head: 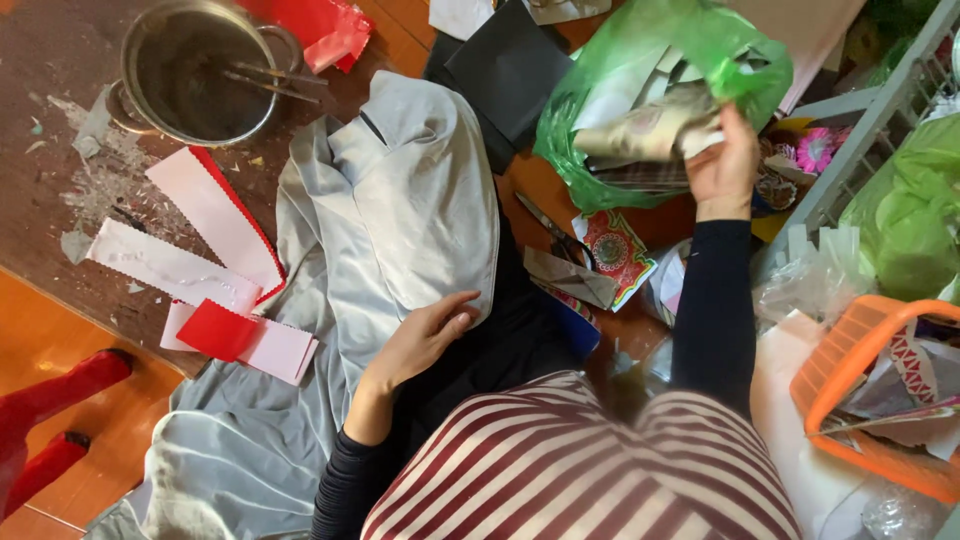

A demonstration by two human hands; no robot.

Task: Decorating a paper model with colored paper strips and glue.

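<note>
Green bag [640, 60] is bulging with papers; right hand [725, 160] is pinching a beige folded paper [650, 130]; left hand [425, 335], fingers loosely spread, is resting on grey cloth [400, 200].

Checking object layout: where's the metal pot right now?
Head view, top left: the metal pot sits on the dark tabletop, just above the red-and-white paper strips, left of the grey cloth.

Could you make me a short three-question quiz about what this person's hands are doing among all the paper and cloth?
1. True or false: the right hand reaches into the green plastic bag.
2. What does the left hand rest on: A) the metal pot, B) the grey cloth, C) the orange basket?
3. What colour is the folded paper lying on the pink sheet?

Key: 1 true, and it grips a bundle of papers. 2 B. 3 red.
</note>
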